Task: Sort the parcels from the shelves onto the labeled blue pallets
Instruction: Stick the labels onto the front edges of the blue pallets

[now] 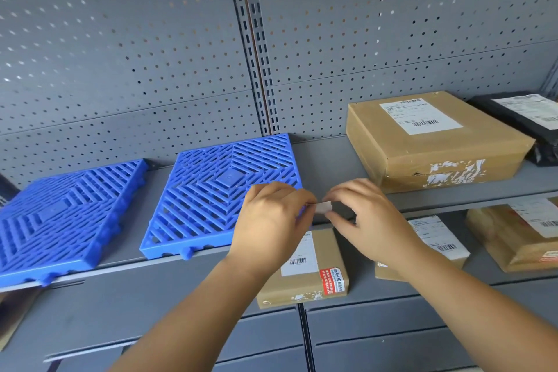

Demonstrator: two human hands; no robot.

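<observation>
Grey upper shelf (326,160) runs across mid-frame. The left blue pallet (60,220) lies flat at the frame's left edge, with the centre blue pallet (217,187) just beside it, a gap between them. Right of centre sits a large cardboard box (431,145), label up, and a black mailer bag (519,121) just beside it, far right. On the lower shelf (480,266), lower right: a small cardboard box (305,281), a white-labelled parcel (437,238) partly hidden, and a tan wrapped parcel (513,238).
</observation>
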